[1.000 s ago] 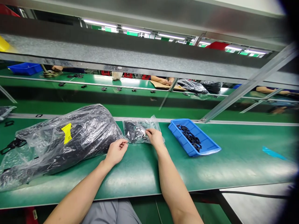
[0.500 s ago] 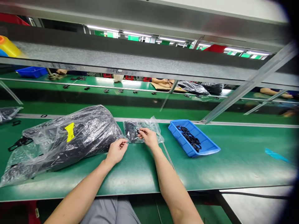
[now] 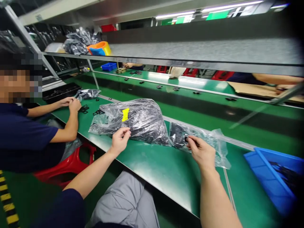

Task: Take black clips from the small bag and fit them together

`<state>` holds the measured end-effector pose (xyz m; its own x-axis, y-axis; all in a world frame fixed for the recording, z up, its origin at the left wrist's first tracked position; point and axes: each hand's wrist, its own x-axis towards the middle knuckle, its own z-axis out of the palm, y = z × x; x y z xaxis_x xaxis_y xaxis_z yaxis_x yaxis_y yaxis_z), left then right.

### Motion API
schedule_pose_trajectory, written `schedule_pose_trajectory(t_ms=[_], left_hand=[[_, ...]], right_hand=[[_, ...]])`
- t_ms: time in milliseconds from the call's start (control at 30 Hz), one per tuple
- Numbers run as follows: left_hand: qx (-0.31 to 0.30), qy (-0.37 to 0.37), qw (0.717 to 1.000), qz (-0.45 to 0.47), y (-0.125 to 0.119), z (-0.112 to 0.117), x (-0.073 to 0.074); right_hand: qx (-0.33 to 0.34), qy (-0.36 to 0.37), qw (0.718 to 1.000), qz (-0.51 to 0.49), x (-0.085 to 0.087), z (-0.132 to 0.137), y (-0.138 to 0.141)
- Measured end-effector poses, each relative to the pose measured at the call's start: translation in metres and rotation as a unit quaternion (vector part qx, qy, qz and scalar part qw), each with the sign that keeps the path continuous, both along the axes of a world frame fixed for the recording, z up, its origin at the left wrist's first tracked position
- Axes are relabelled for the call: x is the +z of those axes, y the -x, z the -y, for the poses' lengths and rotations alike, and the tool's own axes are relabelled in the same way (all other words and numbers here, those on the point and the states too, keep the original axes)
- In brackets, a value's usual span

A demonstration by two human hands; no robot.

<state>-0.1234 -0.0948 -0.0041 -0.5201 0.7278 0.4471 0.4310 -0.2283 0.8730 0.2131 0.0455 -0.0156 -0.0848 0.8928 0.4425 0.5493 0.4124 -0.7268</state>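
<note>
My right hand (image 3: 203, 152) pinches a small black part (image 3: 186, 139) over a small clear plastic bag (image 3: 213, 134) with dark contents on the green worktop. The part's exact kind is too small to tell. My left hand (image 3: 120, 141) hovers at the front of a large clear bag (image 3: 147, 120) full of black parts, its fingers curled in with nothing visible in them. A yellow label (image 3: 125, 114) sticks to that large bag. Several loose black parts (image 3: 98, 112) lie at its left end.
On the right stands a blue bin (image 3: 268, 180) holding black parts. A co-worker (image 3: 45, 133) sits at the left, hands over black pieces, on a red stool (image 3: 78, 161). A metal shelf (image 3: 190, 63) crosses above the bench. Black parts lie spaced along the far green surface (image 3: 201, 80).
The view has swung left, bringing the co-worker in and pushing the blue bin to the right edge. My left hand has moved left along the large bag. My right hand still holds the small part.
</note>
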Motion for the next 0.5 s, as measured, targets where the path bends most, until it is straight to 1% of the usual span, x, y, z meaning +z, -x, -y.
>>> schedule_pose_trajectory(t_ms=[67, 133, 167, 200, 233, 267, 300, 367, 500], left_hand=[[0.095, -0.015, 0.995, -0.032, 0.046, 0.010, 0.003], [0.175, 0.012, 0.982, -0.070, 0.093, 0.013, 0.009], [0.204, 0.055, 0.973, -0.095, 0.115, 0.011, 0.012], [0.222, 0.122, 0.958, -0.132, 0.135, 0.007, 0.016], [0.215, 0.206, 0.937, -0.180, 0.152, 0.002, 0.019], [0.209, 0.233, 0.930, -0.192, 0.164, -0.004, 0.021], [0.201, 0.256, 0.924, -0.202, 0.173, -0.011, 0.022], [0.177, 0.288, 0.915, -0.219, 0.180, -0.027, 0.021], [0.132, 0.340, 0.894, -0.260, 0.170, -0.061, 0.013]], right_hand=[[-0.004, 0.000, 1.000, 0.001, -0.001, 0.000, -0.001], [-0.007, -0.001, 1.000, 0.004, -0.001, 0.001, -0.001], [-0.008, -0.002, 1.000, 0.006, -0.002, 0.001, -0.001], [-0.008, -0.004, 1.000, 0.009, -0.002, 0.001, -0.001], [-0.007, -0.005, 1.000, 0.011, -0.002, 0.000, 0.000], [-0.005, -0.006, 1.000, 0.011, -0.003, 0.000, 0.000], [-0.003, -0.005, 1.000, 0.010, -0.003, -0.001, 0.000], [0.000, -0.001, 1.000, 0.006, -0.003, -0.002, 0.001], [-0.004, 0.004, 1.000, 0.011, -0.002, -0.001, 0.001]])
